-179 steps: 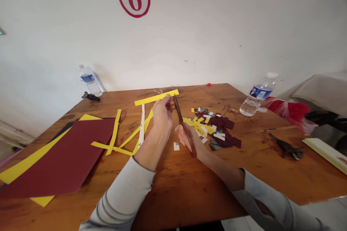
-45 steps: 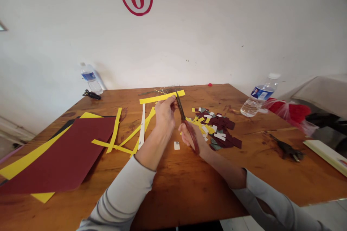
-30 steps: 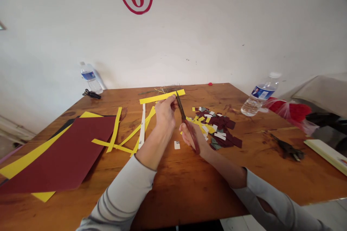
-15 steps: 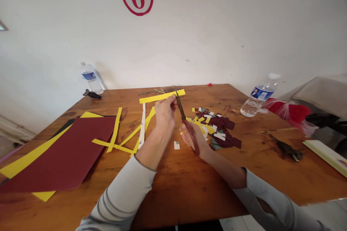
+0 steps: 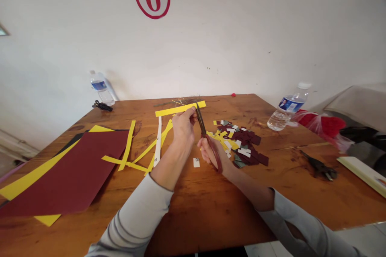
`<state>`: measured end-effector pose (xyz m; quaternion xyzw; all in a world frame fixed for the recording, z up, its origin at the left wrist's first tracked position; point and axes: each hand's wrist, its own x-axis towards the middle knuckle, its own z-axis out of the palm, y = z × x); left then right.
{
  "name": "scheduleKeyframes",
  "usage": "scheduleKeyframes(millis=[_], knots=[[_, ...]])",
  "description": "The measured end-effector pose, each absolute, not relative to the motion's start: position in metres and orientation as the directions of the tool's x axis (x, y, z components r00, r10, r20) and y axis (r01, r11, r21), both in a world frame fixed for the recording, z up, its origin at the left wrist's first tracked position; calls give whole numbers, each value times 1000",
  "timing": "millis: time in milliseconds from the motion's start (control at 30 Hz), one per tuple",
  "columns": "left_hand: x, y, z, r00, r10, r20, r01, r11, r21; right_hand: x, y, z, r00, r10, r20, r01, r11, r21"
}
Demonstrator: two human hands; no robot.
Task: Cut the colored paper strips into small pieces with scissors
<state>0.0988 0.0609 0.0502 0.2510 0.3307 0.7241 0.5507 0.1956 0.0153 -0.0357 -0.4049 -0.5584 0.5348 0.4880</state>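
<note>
Pinched in my left hand is a long yellow paper strip, held level above the table. My right hand is wrapped round the scissors, whose blades point up and reach the strip just right of my left fingertips. Right of the scissors lies a pile of small cut pieces in yellow, maroon, white and grey. A single white piece lies between my forearms. Left of my left hand are a white strip and several yellow strips, some crossing.
Large maroon and yellow sheets cover the table's left side. Water bottles stand at the back left and right. Black-handled snips lie back left, pliers at right near a white box. A wall rises behind.
The scissor blades look slightly more open at the strip, and the fingers of my right hand have shifted a little left. The yellow strip is nearly still.
</note>
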Motion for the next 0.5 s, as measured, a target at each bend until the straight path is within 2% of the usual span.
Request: scheduleKeyframes(millis=[500], knots=[[100,63,47,-266,963,33,-617,-196,762,197,8,-26,-165,981,101,-73,90,-993]])
